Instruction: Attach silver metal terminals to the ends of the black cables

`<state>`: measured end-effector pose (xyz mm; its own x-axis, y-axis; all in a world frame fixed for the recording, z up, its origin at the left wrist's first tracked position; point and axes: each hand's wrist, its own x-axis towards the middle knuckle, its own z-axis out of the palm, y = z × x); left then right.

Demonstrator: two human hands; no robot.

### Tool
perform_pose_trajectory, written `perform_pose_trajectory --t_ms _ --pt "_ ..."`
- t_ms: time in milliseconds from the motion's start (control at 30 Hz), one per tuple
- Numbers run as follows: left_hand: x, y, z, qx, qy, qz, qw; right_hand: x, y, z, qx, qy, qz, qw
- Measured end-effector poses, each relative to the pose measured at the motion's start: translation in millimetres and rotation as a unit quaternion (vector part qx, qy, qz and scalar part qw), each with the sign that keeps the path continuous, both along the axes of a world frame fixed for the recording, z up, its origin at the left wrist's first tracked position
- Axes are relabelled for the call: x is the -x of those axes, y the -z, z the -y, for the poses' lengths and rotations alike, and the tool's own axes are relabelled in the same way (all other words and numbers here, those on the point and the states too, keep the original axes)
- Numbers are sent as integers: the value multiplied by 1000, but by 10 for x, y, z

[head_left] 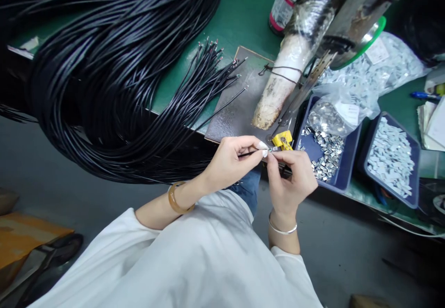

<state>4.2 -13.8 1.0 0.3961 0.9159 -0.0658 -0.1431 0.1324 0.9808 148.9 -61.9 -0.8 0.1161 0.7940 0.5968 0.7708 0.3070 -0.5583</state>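
Note:
My left hand [233, 162] pinches a thin black cable [247, 153] close to its end. Fingertip to fingertip with it, my right hand [292, 172] is closed on a tiny pale piece [275, 149] at the cable's tip; its exact shape is too small to make out. Just beyond my fingers is a yellow fitting [283, 138] at the table's front edge. To the left, a large bundle of black cables [114, 67] drapes over the table, its stripped ends pointing toward a dark metal plate [231, 113].
A plastic-wrapped bar [278, 83] slants down over the plate. On the right stand a blue tray [342, 178] of small metal clips and another tray [417, 173] of pale pieces. Behind them lie filled plastic bags [399, 62]. A jar [282, 9] stands at the back.

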Motion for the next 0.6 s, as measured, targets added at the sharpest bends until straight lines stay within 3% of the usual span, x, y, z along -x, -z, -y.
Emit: perform_pose_trajectory --t_ms 167,367,600 --pt "9 8 -38 19 20 54 998 6 113 -6 2 -1 -120 993" --pt "-13 69 -56 -20 -23 27 999 0 111 -46 -77 1 30 997" --pt "-37 92 -76 -74 -71 -40 994 18 124 -115 -80 2 30 996"
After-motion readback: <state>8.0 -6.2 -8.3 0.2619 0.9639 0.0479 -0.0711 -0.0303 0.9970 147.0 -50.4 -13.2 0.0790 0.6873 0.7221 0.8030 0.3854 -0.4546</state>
